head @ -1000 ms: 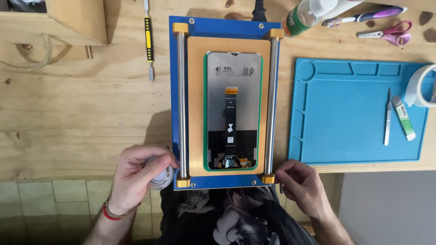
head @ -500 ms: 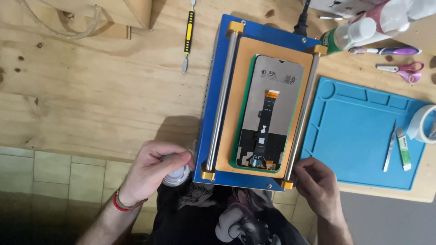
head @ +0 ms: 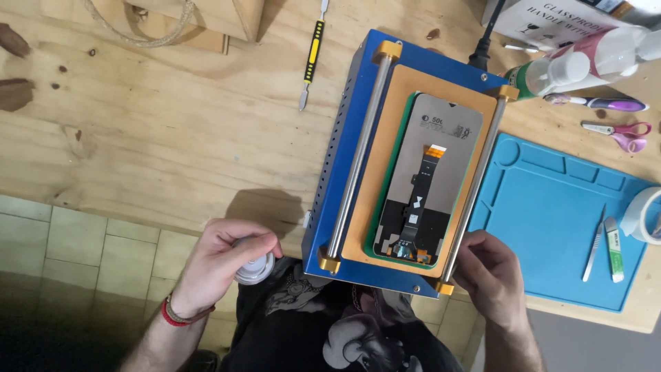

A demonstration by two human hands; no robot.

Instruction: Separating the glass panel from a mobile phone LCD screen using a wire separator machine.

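Head view is showing my left hand (head: 220,265) curling its grip around a small white spool (head: 254,268) just off the worktop (head: 172,138) edge. My right hand (head: 490,275) is pinching the near corner of the blue heating plate (head: 344,179), which is carrying a phone screen (head: 423,182) lying back-up, just left of that grip.

bare wood (head: 172,131) left, blue machine (head: 344,158) right
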